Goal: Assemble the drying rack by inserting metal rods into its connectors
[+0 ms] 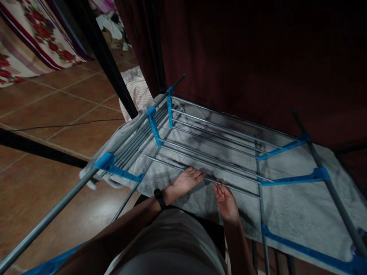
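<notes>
A metal rod (239, 188) runs across in front of me, part of a grey and blue clothes drying rack (209, 152). My left hand (187, 180), with a dark watch (159, 198) on its wrist, is palm down and its fingers curl over the rod. My right hand (227, 200) is palm up just to the right, its bent fingertips on the rod from the near side. Near the left frame tube lies the rod's left end; I cannot tell whether it is seated there. Blue plastic brackets (155, 128) join the rack's side tubes to the inner frame.
A grey fleecy blanket (292, 206) lies under the rack. Dark red curtains (243, 68) hang behind it, and black poles (106, 61) stand at the left. A thin cable (77, 124) crosses the tiled floor (65, 103). Flowered cloth (43, 34) hangs at the upper left.
</notes>
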Available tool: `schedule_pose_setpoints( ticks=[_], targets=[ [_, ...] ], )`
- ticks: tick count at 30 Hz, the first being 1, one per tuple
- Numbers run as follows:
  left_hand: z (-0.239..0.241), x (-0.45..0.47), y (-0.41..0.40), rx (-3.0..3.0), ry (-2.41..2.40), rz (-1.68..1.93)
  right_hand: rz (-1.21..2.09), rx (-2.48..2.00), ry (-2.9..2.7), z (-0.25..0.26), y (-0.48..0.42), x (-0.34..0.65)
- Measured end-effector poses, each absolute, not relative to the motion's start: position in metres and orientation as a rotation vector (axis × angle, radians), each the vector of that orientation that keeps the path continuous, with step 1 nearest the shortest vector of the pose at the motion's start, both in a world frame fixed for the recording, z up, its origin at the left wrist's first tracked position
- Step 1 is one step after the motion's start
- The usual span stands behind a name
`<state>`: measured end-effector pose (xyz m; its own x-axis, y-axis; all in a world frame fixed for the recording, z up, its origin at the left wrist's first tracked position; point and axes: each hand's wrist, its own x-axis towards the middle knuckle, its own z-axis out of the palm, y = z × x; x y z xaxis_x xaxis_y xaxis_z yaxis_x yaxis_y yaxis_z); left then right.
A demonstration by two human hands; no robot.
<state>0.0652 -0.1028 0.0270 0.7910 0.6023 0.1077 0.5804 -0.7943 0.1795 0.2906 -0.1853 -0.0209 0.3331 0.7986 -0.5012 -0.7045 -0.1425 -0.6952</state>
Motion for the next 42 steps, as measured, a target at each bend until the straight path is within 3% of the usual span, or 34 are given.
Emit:
schedule_pose_setpoints(
  ticks=[10, 34, 42],
  targets=[
    [0.014, 0.042, -0.094, 2.748, 1.044, 0.354, 1.153, -1.077, -0.062, -0.016, -0.179, 0.305],
    [0.043, 0.038, -0.069, 1.682, 1.202, 0.732, 0.834, -0.984, 0.003, 0.030, -0.188, 0.381],
    [0.020, 0.025, -0.066, 2.330, 1.073, 0.686, 0.723, -0.952, -0.017, 0.043, -0.192, 0.390]
  ],
)
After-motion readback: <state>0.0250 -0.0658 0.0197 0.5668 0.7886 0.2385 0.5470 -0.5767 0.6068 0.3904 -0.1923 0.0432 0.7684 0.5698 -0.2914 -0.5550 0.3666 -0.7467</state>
